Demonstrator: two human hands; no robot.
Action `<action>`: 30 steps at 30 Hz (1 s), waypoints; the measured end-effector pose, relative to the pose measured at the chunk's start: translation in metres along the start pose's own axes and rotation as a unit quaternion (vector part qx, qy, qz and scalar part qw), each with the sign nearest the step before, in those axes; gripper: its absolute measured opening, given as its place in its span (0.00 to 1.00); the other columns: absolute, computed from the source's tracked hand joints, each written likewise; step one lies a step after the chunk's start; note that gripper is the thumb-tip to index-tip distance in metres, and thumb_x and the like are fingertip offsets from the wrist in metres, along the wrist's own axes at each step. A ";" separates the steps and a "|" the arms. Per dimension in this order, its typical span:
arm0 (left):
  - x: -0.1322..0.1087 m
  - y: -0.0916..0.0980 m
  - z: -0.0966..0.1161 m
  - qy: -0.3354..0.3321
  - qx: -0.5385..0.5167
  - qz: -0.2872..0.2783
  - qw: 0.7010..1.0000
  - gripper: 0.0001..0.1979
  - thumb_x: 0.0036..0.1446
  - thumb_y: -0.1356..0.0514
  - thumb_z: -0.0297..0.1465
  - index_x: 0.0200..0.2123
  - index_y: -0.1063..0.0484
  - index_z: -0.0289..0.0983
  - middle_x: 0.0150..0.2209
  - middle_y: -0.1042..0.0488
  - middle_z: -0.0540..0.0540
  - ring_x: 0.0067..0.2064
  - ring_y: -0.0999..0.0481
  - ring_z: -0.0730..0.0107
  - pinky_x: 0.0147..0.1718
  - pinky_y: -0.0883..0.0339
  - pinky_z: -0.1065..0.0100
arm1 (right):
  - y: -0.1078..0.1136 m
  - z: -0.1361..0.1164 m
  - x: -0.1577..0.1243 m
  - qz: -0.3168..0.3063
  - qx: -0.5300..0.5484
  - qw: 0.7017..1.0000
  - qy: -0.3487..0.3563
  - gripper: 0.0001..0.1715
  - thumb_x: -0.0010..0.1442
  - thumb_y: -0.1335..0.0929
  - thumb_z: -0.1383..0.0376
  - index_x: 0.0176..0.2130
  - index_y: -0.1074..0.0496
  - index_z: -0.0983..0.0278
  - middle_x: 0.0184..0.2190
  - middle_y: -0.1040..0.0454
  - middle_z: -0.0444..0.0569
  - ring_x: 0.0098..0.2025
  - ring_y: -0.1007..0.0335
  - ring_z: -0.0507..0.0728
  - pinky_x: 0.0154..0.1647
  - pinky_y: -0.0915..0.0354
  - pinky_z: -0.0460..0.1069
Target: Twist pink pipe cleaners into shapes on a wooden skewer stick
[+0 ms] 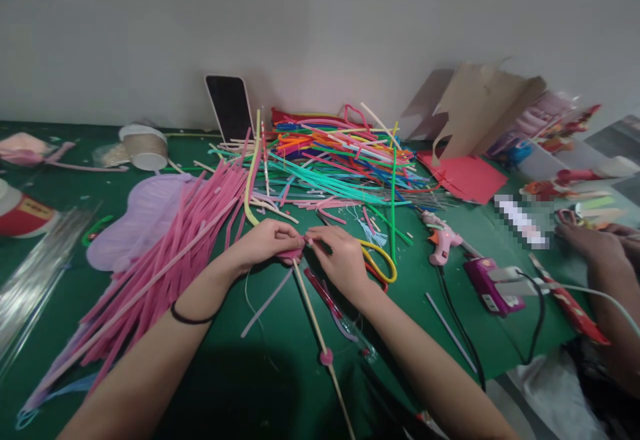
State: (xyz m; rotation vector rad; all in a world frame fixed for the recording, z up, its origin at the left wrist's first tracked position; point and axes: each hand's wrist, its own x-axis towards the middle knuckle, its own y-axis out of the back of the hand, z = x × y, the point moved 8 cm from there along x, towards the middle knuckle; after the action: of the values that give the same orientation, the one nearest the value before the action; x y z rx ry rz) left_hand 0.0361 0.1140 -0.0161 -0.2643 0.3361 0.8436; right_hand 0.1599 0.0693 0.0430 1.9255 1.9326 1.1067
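Observation:
My left hand (267,243) pinches a small pink fuzzy piece (290,254) at the upper end of a thin wooden stick (311,307). Close beside it, my right hand (343,260) has thumb and fingertips pressed together at the piece's right edge; whatever they grip is too small to make out. The stick slants down toward me and carries a pink round bit (326,358) partway along. A mauve pipe cleaner (267,303) runs down to the left from the pink piece. Yellow-handled scissors (384,265) lie partly hidden behind my right hand.
Pink pipe cleaners (175,253) lie at left, with a multicoloured heap (330,153) behind. A phone (231,108) leans on the wall. At right are a pink glue gun (443,240), a purple power block (493,287) with cables, and another person's hand (587,243).

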 end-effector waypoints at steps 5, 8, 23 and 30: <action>-0.002 -0.001 0.006 -0.014 -0.008 0.002 1.000 0.14 0.49 0.33 0.39 0.30 0.25 0.33 0.26 0.22 0.46 0.29 0.22 0.69 0.32 0.27 0.69 | 0.001 -0.007 0.003 -0.015 0.014 0.999 0.040 0.13 0.59 0.35 0.70 0.41 0.23 0.60 0.43 0.22 0.51 0.49 0.31 0.59 0.55 0.37 0.55; -0.004 0.000 0.010 -0.019 -0.003 0.017 1.000 0.15 0.50 0.34 0.42 0.30 0.25 0.34 0.26 0.22 0.46 0.29 0.22 0.66 0.31 0.27 0.68 | 0.005 0.002 0.006 -0.013 0.089 0.996 -0.024 0.14 0.58 0.35 0.71 0.40 0.23 0.60 0.42 0.22 0.49 0.47 0.29 0.58 0.55 0.36 0.55; -0.005 0.007 0.019 -0.068 0.085 0.047 0.993 0.15 0.48 0.33 0.41 0.32 0.21 0.35 0.32 0.22 0.47 0.35 0.26 0.67 0.36 0.34 0.70 | -0.037 0.037 -0.013 -0.188 0.425 0.811 -0.356 0.23 0.57 0.31 0.49 0.32 0.26 0.68 0.28 0.21 0.54 0.26 0.23 0.53 0.27 0.27 0.44; -0.004 0.010 0.018 -0.059 0.057 0.070 0.994 0.16 0.42 0.30 0.39 0.32 0.24 0.34 0.29 0.24 0.48 0.33 0.25 0.67 0.33 0.34 0.70 | -0.037 0.037 -0.009 -0.149 0.429 0.813 -0.365 0.20 0.53 0.27 0.52 0.28 0.26 0.68 0.26 0.21 0.51 0.24 0.24 0.51 0.25 0.28 0.42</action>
State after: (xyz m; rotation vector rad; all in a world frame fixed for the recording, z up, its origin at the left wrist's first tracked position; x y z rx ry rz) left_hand 0.0295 0.1241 0.0005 -0.0843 0.2931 0.9700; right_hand 0.1555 0.0788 -0.0091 1.8110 2.2308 -0.6775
